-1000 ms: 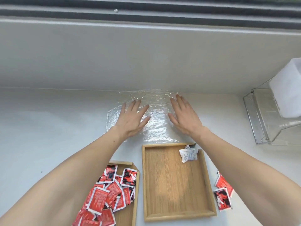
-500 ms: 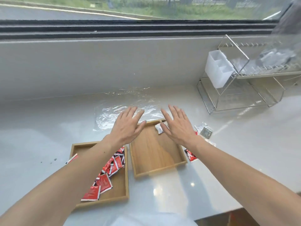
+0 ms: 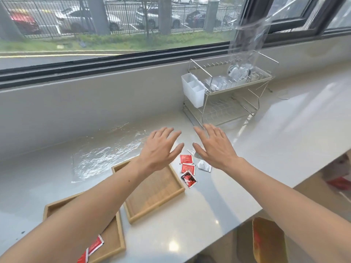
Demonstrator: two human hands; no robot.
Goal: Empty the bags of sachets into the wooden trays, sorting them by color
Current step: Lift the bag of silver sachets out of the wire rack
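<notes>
Fingers (image 3: pixel 168 132) on both hands are spread flat and relaxed, gripping nothing. The left hand (image 3: pixel 157 149) hangs palm down over the far corner of the right tray (image 3: pixel 157 194). The right hand (image 3: pixel 216 149) is just beside it, over the table (image 3: pixel 256 149). Can't tell if either one touches anything underneath.

Just below the gap between the hands are three red sachets (image 3: pixel 187 168). They're small flat glossy squares with white edges, lying in a loose column on the table beside the right tray's rim, not in it. Next to them are two whitish sachets (image 3: pixel 204 166), crinkly ones, and one is half hidden under the right thumb.

There are two trays, both shallow rectangles of pale grainy wood with raised rims. What shows of the right tray's floor is bare wood, and the left forearm covers part of it. The left tray (image 3: pixel 112 238) has two more red ones peeking out at the bottom edge, the rest blocked by the forearm.

A clear plastic bag (image 3: pixel 98 158) lies flat on the table left of the hands, wrinkled and shiny. Farther right is a two-tier wire dish rack (image 3: pixel 228 111) with a white plastic caddy (image 3: pixel 192 90) on its left end. A second clear bag (image 3: pixel 247 44) rises from its top tier, with pale stuff at the bottom that's too blurry to name.
</notes>
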